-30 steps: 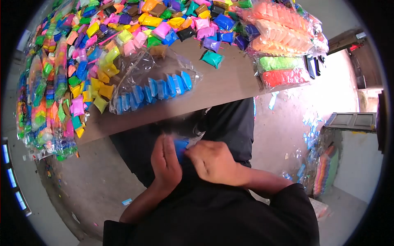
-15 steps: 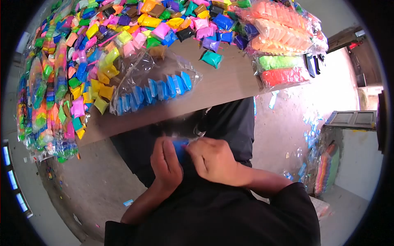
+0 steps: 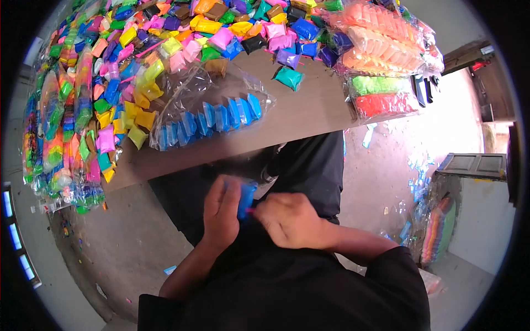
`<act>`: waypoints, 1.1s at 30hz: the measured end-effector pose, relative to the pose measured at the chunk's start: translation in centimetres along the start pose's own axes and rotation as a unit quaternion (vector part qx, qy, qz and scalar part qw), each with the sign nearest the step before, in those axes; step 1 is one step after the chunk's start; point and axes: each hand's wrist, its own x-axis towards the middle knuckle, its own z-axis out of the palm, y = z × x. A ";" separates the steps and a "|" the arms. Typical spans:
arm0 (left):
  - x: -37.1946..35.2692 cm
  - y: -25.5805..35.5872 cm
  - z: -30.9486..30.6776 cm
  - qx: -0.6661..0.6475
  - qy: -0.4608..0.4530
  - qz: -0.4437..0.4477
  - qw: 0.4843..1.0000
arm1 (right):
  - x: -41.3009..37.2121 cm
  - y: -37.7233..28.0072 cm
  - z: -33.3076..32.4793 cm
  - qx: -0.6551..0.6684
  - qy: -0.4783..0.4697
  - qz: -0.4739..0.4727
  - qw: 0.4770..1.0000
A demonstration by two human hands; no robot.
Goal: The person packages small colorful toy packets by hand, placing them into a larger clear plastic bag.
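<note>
Over my lap, my left hand [image 3: 222,212] grips a blue packet [image 3: 247,199] that sticks out to the right of its fingers. My right hand [image 3: 290,219] is closed close beside it, with a small pink tip [image 3: 250,211] showing at its fingertips; the rest of that item is hidden. On the table [image 3: 309,113] in front of me lies a clear plastic bag [image 3: 193,91] with a row of several blue packets [image 3: 215,117] along its near side. A teal packet [image 3: 289,78] lies to the right of the bag.
A big heap of coloured packets [image 3: 221,38] covers the table's far side and left. Bagged peach packets [image 3: 381,41] and a bag of green and red packets [image 3: 385,103] are at the right. Blue scraps [image 3: 420,179] litter the floor, near a striped stack [image 3: 438,231].
My left hand has turned slightly, and more of the blue packet shows. My right hand has moved a little right and down, leaving a wider gap between the hands.
</note>
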 end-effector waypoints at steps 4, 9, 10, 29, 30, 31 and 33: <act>0.0 -0.3 0.3 -0.016 0.016 -0.006 1.000 | 0.6 0.3 -0.1 -0.006 -0.002 -0.002 1.000; 0.1 0.3 0.0 0.017 0.012 0.000 1.000 | 0.7 0.6 -0.9 -0.050 -0.003 -0.019 0.999; 0.0 0.0 0.0 0.010 0.007 -0.001 1.000 | 1.2 0.9 -1.2 -0.052 0.010 -0.003 0.999; 0.0 -0.4 -0.2 -0.284 0.046 -0.177 0.941 | 1.6 0.6 0.4 0.061 0.041 0.006 0.997; 0.0 -0.9 -0.6 -0.281 0.044 -0.177 0.942 | 1.3 0.3 0.8 0.065 0.032 -0.010 0.997; -0.1 -1.5 -1.0 -0.302 0.013 -0.165 0.939 | 1.3 -0.2 0.4 0.054 0.013 -0.033 0.998; -0.2 -1.3 -0.9 -0.321 -0.018 -0.155 0.934 | 1.3 1.0 0.3 0.046 0.037 -0.026 0.998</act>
